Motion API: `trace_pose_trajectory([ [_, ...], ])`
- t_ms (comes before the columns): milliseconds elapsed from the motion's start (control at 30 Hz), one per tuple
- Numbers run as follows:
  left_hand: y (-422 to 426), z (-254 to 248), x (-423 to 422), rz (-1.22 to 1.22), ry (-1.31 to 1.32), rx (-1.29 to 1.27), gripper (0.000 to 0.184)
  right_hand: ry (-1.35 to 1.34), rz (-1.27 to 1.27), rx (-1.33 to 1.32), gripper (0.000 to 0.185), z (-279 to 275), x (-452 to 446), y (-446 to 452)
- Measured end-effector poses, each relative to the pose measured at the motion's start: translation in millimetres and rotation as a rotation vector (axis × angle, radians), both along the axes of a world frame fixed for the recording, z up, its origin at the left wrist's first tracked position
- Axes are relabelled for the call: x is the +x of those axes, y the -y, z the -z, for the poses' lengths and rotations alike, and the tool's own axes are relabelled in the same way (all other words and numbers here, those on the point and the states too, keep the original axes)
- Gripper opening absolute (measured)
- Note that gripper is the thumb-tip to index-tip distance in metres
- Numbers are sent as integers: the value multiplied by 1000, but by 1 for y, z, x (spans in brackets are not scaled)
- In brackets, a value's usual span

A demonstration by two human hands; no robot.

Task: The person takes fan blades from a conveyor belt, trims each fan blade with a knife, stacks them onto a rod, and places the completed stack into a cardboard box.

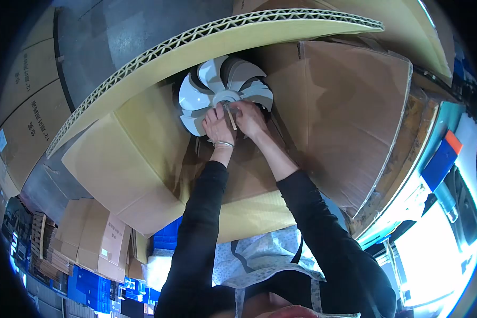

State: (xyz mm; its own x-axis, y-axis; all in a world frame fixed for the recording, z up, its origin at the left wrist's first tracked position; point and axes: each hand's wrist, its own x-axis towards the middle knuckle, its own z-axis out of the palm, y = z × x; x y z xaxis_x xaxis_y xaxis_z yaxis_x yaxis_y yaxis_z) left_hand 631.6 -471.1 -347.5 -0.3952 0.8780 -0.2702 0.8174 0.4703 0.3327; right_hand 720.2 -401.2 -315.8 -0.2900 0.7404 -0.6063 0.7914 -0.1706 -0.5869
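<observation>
Inside an open cardboard box (323, 122) lies a white fan blade wheel (199, 98) with several curved blades. Both hands meet at its hub. My left hand (218, 127), with a bracelet at the wrist, has its fingers bent near the hub. At the right of the hub my right hand (247, 117) is closed, thumb and finger pinched together. A thin, light-coloured stick-like piece (231, 117) shows between the two hands, its upper end near the right fingertips. What the left fingertips hold, if anything, is hidden.
A thick corrugated cardboard edge (196, 42) curves across behind the box. Closed cartons (34, 122) stand at the left, with more cartons (93, 238) at the lower left. A blue and orange object (442, 161) is at the right, beside stacked cardboard.
</observation>
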Motion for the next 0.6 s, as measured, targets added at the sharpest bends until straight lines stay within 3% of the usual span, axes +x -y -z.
trace_pose_trajectory([
  [167, 4, 3, 0, 29, 22, -51, 39, -62, -69, 39, 32, 20, -1, 13],
  [400, 17, 15, 0, 14, 99, -29, 61, -87, -40, 22, 37, 19, -5, 15],
  [600, 14, -46, -14, -70, 89, 61, 59, -27, -19, 25, 36, -35, 22, 12],
])
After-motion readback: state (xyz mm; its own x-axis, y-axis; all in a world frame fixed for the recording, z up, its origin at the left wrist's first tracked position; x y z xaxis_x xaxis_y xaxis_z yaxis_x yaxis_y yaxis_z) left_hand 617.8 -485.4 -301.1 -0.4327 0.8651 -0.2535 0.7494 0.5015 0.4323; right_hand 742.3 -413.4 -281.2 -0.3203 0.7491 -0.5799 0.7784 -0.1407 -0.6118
